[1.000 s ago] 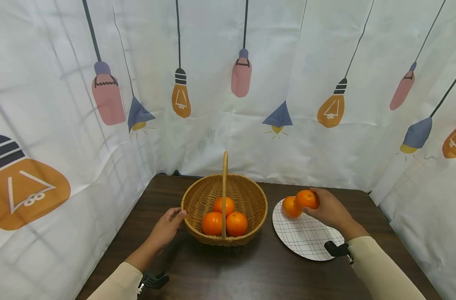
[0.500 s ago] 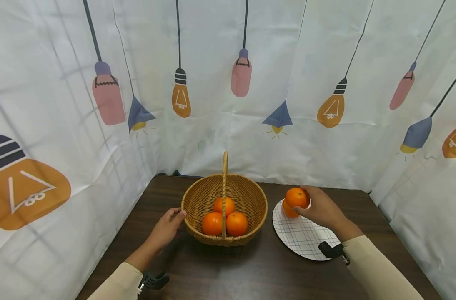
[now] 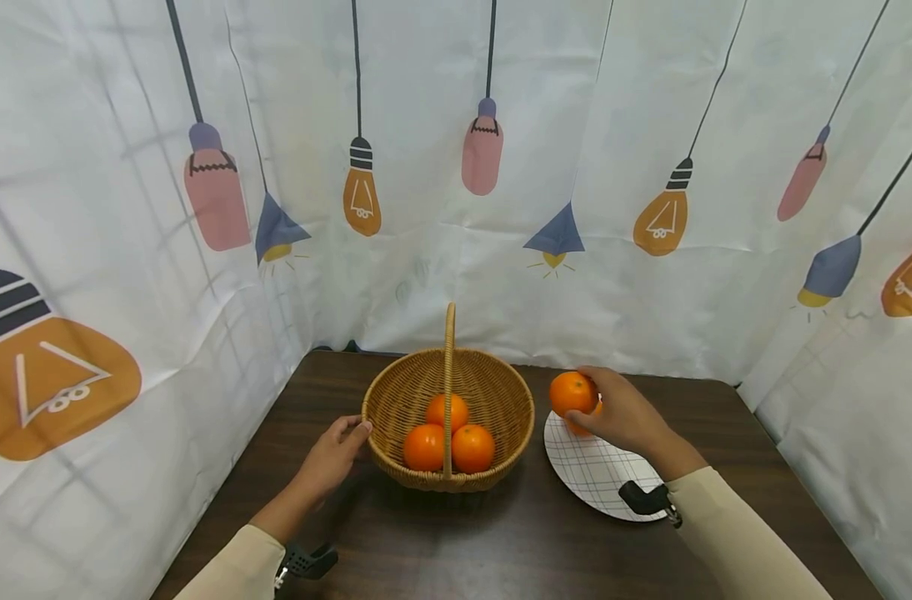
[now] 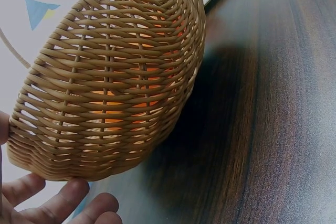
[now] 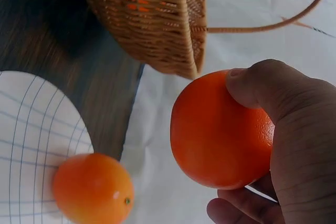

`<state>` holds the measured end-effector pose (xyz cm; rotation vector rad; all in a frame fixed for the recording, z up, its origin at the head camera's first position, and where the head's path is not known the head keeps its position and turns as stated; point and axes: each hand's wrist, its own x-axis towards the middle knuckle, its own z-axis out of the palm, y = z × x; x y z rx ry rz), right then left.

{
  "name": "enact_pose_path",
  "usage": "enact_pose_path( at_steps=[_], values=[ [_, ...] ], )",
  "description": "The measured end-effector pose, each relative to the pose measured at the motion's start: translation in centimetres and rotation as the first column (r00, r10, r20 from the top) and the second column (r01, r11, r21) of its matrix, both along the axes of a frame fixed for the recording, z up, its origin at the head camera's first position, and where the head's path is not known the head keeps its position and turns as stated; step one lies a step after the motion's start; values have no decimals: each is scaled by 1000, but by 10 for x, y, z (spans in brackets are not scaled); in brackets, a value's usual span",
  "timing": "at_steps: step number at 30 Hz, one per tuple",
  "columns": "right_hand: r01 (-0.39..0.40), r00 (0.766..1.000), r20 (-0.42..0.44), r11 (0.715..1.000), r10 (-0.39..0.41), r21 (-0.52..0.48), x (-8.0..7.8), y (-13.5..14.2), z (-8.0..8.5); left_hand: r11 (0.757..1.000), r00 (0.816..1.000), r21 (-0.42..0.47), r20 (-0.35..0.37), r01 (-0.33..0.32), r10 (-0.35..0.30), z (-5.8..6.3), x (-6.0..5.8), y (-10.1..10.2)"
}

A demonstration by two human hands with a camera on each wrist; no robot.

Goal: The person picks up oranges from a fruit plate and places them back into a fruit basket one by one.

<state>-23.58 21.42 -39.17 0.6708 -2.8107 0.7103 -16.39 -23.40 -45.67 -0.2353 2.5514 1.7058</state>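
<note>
My right hand [image 3: 627, 417] grips an orange [image 3: 573, 394] between thumb and fingers, raised above the left edge of a white checked plate [image 3: 602, 479]. A second orange [image 5: 94, 190] lies on that plate, partly hidden in the head view behind the held one and the hand. To the left stands a wicker basket [image 3: 396, 392] with a tall handle and three oranges [image 3: 473, 448] inside. My left hand [image 3: 332, 458] holds the basket's left rim, its thumb at the rim and its fingers [image 4: 65, 198] against the outside in the left wrist view.
Everything stands on a dark wooden table [image 3: 471, 550]. Behind it and at both sides hangs a white curtain [image 3: 441, 275] printed with lamps and bulbs. The basket's arched handle [image 3: 450, 350] rises well above its rim.
The right hand has carried its orange leftward and slightly up, passing over the other orange on the plate. Left hand and basket have stayed where they were.
</note>
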Motion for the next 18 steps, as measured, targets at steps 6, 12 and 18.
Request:
enact_pose_path(
  at_steps=[6, 12, 18],
  values=[
    [-20, 1000, -3, 1000, 20, -14, 1, -11, 5, 1000, 1000, -4, 0, 0, 0, -1, 0, 0],
    [-38, 999, -3, 999, 38, -25, 1, -23, 5, 1000, 1000, -5, 6, -3, 3, -1, 0, -1],
    [-57, 998, -18, 998, 56, -39, 0, -34, 4, 1000, 1000, -13, 5, -1, 1, -1, -1, -1]
  ],
)
